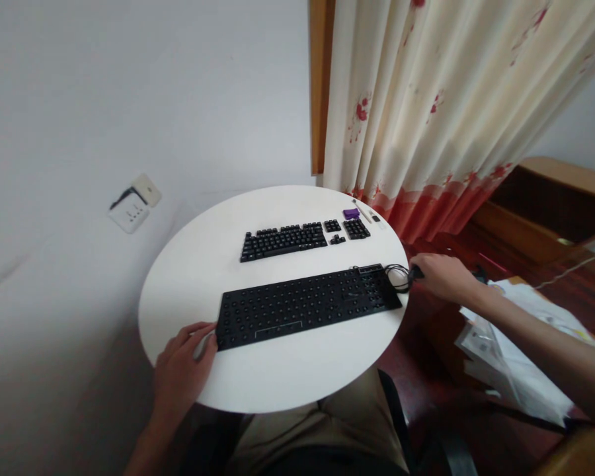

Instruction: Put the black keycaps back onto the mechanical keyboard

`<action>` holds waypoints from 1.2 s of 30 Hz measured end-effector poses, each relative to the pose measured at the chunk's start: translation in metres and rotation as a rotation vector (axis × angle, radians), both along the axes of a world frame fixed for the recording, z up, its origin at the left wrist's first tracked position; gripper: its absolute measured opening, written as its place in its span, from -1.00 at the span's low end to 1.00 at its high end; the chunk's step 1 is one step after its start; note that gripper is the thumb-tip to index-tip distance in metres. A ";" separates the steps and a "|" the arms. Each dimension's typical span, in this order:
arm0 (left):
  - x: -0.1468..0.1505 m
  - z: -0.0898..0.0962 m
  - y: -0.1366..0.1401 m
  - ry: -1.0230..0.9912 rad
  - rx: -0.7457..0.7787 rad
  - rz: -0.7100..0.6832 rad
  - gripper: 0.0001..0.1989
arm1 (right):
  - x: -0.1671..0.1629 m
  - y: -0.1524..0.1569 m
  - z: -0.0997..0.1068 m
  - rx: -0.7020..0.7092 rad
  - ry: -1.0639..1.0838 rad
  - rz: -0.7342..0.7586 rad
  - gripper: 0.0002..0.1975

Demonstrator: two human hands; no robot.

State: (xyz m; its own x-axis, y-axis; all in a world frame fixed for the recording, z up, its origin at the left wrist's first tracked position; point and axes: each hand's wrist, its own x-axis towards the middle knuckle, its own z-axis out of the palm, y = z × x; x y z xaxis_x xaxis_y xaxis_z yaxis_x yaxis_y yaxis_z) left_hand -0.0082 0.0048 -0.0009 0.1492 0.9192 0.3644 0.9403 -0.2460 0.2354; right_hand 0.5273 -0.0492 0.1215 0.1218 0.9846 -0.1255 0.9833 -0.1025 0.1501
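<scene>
A black keyboard base [307, 304], its keycaps off and bare switches showing, lies across the front of the round white table [272, 383]. My left hand [186, 363] is closed at the base's left end, around a small light grey rounded piece [205, 344] whose kind I cannot make out. Over the table's right edge, my right hand [443, 274] grips the bundled black keyboard cable [397, 277], which loops beside the base's right end. Behind the base sit the removed black keycaps [285, 242], grouped in keyboard order.
A purple block [350, 213], a slim brush-like tool [361, 210] and a small black piece [375, 218] lie at the table's back right. White plastic bags [520, 350] rest beyond the right edge. A curtain [416, 119] and a wall socket [129, 213] are behind.
</scene>
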 end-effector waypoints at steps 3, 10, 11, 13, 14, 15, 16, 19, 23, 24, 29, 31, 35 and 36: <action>0.001 0.001 0.000 0.006 0.003 -0.003 -0.68 | -0.007 -0.001 0.010 0.094 0.192 -0.029 -0.84; 0.003 0.002 -0.002 0.023 0.022 -0.006 -0.67 | -0.071 -0.024 -0.032 0.113 0.569 0.161 -0.88; 0.002 0.002 -0.002 0.027 0.025 -0.009 -0.67 | -0.074 -0.029 -0.042 0.090 0.545 0.155 -0.88; 0.002 0.002 -0.003 0.035 0.030 -0.010 -0.67 | -0.069 -0.038 -0.056 0.064 0.450 0.083 -0.89; 0.002 0.002 -0.003 0.038 0.030 -0.012 -0.67 | -0.063 -0.041 -0.060 0.060 0.389 0.037 -0.88; 0.002 0.002 -0.003 0.039 0.030 -0.015 -0.67 | -0.055 -0.043 -0.062 0.066 0.323 -0.012 -0.88; 0.002 0.002 -0.003 0.041 0.029 -0.019 -0.67 | -0.047 -0.045 -0.061 0.077 0.259 -0.057 -0.88; 0.002 0.002 -0.003 0.036 0.032 -0.026 -0.67 | -0.033 -0.044 -0.053 0.130 0.184 -0.133 -0.91; 0.003 0.002 -0.002 0.021 0.043 -0.027 -0.68 | -0.049 -0.037 -0.052 0.170 0.417 -0.091 -0.91; 0.003 0.002 -0.002 0.022 0.044 -0.026 -0.68 | -0.053 -0.035 -0.055 0.159 0.469 -0.080 -0.89; 0.001 0.001 -0.003 0.019 0.053 -0.056 -0.68 | -0.042 -0.033 -0.068 0.131 0.367 -0.207 -0.92; 0.000 0.001 -0.003 0.020 0.059 -0.060 -0.70 | -0.029 -0.034 -0.065 0.150 0.285 -0.250 -0.93; 0.000 0.000 -0.003 0.022 0.075 -0.060 -0.72 | -0.030 -0.035 -0.053 0.170 0.307 -0.248 -0.93; 0.000 -0.001 -0.002 0.017 0.082 -0.066 -0.72 | -0.039 -0.034 -0.050 0.176 0.343 -0.237 -0.93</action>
State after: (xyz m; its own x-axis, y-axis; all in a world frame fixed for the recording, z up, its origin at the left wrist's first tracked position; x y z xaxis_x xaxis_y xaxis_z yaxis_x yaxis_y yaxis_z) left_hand -0.0079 0.0023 -0.0016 0.2150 0.8747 0.4344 0.9253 -0.3248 0.1959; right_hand 0.4880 -0.0834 0.0717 0.3268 0.9446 -0.0309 0.9196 -0.3254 -0.2202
